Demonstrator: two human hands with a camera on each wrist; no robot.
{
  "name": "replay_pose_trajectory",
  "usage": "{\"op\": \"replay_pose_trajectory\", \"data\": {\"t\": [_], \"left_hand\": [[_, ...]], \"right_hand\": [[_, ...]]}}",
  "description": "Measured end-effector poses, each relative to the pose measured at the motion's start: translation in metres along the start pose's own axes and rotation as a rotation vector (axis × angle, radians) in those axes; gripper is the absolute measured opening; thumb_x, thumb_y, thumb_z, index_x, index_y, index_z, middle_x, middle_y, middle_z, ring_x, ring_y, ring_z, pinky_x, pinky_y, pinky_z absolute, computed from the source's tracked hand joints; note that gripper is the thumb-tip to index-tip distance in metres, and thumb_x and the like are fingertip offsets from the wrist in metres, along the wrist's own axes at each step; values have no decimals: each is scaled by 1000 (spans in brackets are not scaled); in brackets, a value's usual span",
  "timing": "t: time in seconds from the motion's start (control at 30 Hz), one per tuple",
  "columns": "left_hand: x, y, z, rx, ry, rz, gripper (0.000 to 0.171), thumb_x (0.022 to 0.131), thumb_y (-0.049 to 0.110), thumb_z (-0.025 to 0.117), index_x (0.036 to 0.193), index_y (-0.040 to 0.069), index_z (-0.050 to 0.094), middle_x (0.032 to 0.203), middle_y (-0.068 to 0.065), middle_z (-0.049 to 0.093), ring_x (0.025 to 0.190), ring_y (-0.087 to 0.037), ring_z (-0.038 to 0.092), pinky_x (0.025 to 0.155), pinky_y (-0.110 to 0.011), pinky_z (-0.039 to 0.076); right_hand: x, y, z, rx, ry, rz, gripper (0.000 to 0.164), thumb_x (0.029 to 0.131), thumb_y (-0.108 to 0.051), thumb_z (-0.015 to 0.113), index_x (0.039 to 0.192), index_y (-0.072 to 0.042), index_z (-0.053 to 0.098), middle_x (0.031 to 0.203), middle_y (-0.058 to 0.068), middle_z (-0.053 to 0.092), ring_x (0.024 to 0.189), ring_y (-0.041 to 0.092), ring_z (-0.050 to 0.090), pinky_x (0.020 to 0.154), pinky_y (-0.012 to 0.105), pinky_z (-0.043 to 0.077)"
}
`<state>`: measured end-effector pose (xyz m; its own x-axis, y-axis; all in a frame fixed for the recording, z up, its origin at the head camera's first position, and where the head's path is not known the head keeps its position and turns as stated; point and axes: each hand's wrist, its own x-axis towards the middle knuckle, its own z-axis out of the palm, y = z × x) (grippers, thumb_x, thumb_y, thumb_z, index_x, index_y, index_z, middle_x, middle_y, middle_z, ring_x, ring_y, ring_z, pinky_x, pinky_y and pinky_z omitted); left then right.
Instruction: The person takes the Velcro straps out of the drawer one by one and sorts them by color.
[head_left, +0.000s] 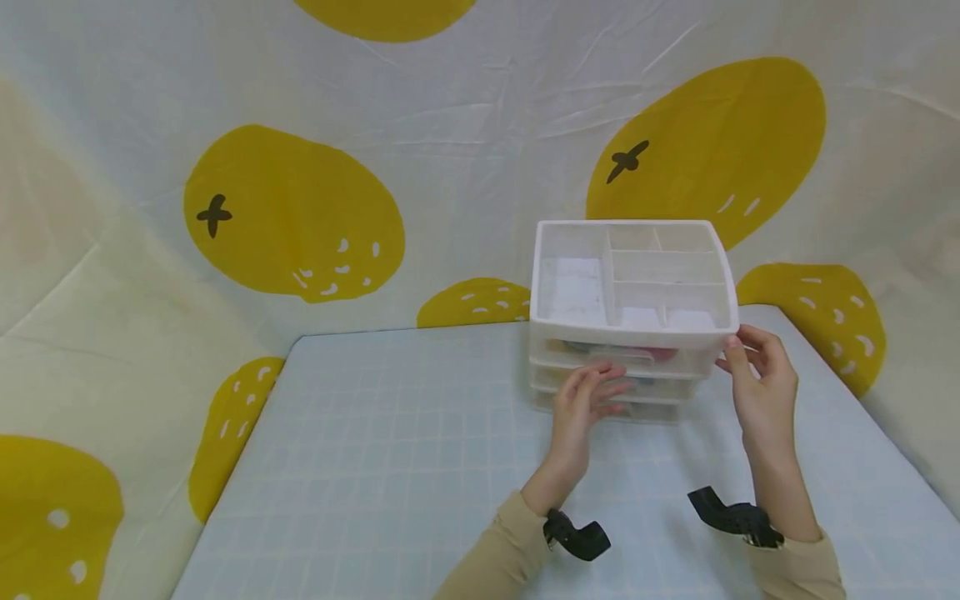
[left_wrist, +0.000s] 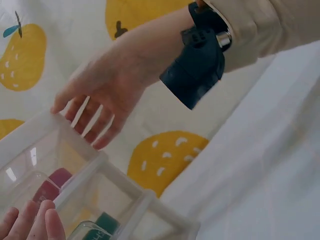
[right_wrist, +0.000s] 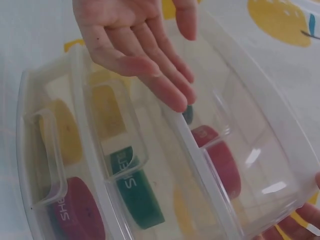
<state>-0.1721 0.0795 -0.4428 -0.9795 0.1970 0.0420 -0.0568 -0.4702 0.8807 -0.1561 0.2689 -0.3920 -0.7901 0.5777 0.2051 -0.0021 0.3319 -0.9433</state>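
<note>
A white plastic drawer organizer stands toward the back right of the table, with a divided top tray and several translucent drawers. My left hand is in front of the drawers, fingers extended. In the right wrist view its fingertips lie right at a drawer's front edge. My right hand holds the organizer's top right front corner, thumb on the front and fingers along the side. Through the drawer fronts show a pink piece, a green piece with white lettering and a yellow piece.
A pale blue checked cloth covers the table. Behind and beside it hangs a whitish cloth printed with yellow fruit, close to the organizer's back. Black wrist mounts sit on both forearms.
</note>
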Motion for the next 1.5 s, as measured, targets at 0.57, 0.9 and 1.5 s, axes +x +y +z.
{"op": "replay_pose_trajectory", "data": {"t": [0.57,0.9,1.5], "left_hand": [[6,6,12,-152,-26,-128,23,99,26,47,111,8,56,123,-14,67,109,-29,67,78,-31,57],[4,3,12,-129,-39,-117,29,99,31,47,114,8,56,124,-11,66,109,-28,67,79,-29,56],[-14,3,11,-90,-38,-144,32,99,38,47,115,11,57,123,-4,67,109,-23,68,81,-28,55]], "right_hand": [[8,3,-4,96,-26,90,38,93,-33,59,128,-18,59,115,-15,57,104,-1,57,80,6,49],[9,6,-7,203,-66,77,40,90,-34,64,125,-15,60,112,-14,59,101,-2,59,77,6,48],[12,3,-17,296,-171,115,43,88,-36,67,125,-15,59,115,-14,57,105,1,54,73,3,47]]}}
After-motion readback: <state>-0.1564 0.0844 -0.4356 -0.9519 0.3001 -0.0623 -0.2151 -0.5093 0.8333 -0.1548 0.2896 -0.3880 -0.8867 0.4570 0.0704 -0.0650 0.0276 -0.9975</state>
